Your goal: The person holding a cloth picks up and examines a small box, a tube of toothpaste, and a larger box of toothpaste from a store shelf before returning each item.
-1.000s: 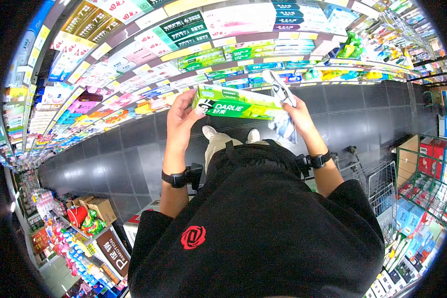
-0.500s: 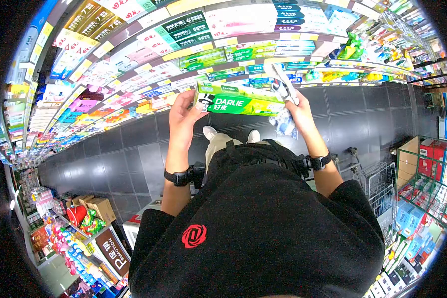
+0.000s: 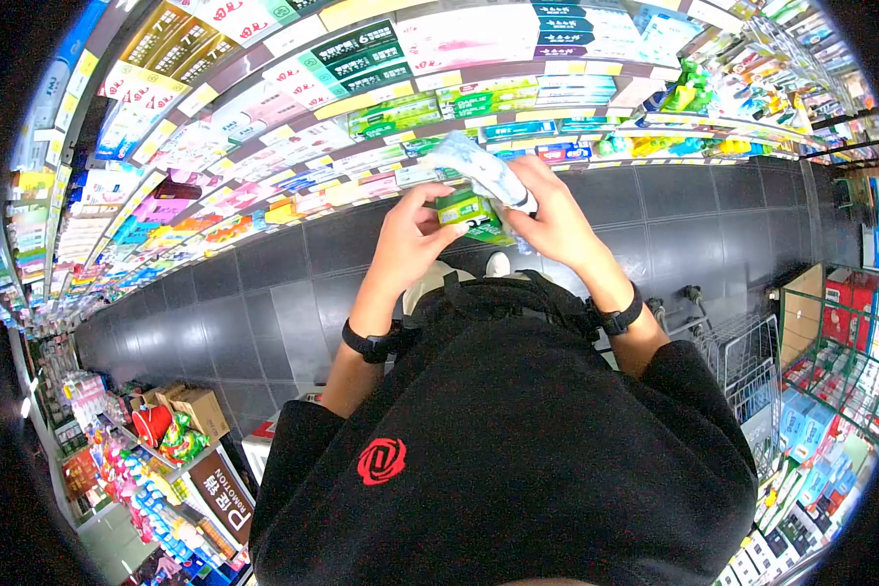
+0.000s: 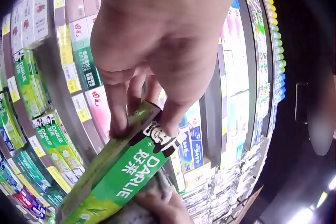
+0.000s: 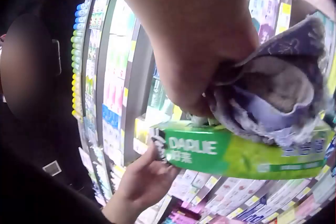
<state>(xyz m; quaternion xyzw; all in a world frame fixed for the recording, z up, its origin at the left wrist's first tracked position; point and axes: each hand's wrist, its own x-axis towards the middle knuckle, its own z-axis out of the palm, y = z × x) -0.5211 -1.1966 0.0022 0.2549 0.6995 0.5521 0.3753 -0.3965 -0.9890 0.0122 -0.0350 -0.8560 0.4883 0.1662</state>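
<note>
My left hand [image 3: 400,249] pinches one end of a green Darlie toothpaste box [image 3: 471,213], thumb on the printed face and fingers on the opposite side. Seen from the head, the box points away from me, so much of its length is hidden. In the left wrist view the Darlie lettering on the box [image 4: 126,174] runs along its side. My right hand [image 3: 562,227] grips a bunched, patterned cloth [image 3: 481,168] at the box's far side. The right wrist view shows this cloth [image 5: 244,111] as bluish-purple with a frayed pale edge, overlapping the box's top edge.
Shelves of toothpaste boxes [image 3: 493,98] curve across the front. Dark floor tiles [image 3: 215,303] lie below. A wire shopping cart [image 3: 742,361] stands at my right. A promotion sign [image 3: 223,493] and a cardboard box [image 3: 200,410] are at the left rear.
The box has turned from lying crosswise to pointing away from me. My hands have come closer together, and the right hand has swung the cloth leftward over the box.
</note>
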